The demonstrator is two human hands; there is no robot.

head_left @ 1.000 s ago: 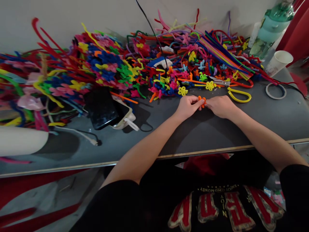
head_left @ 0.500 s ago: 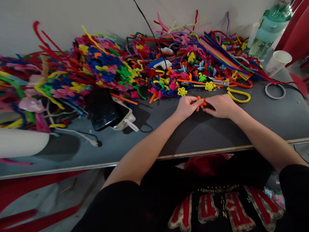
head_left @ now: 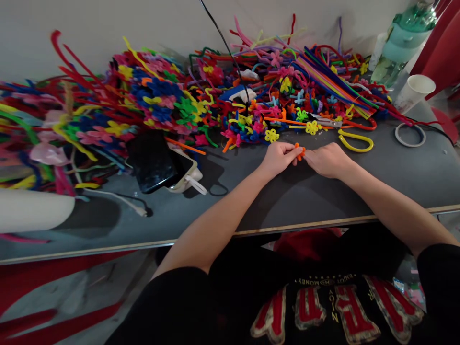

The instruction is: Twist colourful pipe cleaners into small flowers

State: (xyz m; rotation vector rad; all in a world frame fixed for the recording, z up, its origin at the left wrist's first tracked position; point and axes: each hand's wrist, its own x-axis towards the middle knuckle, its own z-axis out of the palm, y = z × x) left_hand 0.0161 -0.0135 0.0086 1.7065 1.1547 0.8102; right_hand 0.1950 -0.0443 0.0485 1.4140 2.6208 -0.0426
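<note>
Between my two hands, just above the grey table, is a small orange pipe-cleaner flower [head_left: 299, 151]. My left hand [head_left: 279, 157] pinches it between thumb and fingers from the left side. From the right, my right hand [head_left: 329, 160] has its fingers curled in and its fingertips closed on the flower's edge, which they partly hide. Right behind the hands lie two yellow pipe-cleaner flowers, one [head_left: 272, 135] beyond the left hand and one [head_left: 313, 127] farther right. A bent yellow pipe cleaner [head_left: 356, 143] rests beyond my right wrist.
A long heap of coloured pipe cleaners [head_left: 158, 103] lines the wall. Metal scissors [head_left: 328, 121] lie at its front edge. Left of my arms are a black phone [head_left: 153, 163] and a white cable [head_left: 122, 200]. At right stand a paper cup [head_left: 413, 93], a green bottle [head_left: 402, 45] and a tape roll [head_left: 410, 135].
My right hand's fingers have curled in more tightly at the orange flower, and the hand has turned slightly. My left hand keeps its pinch in nearly the same place.
</note>
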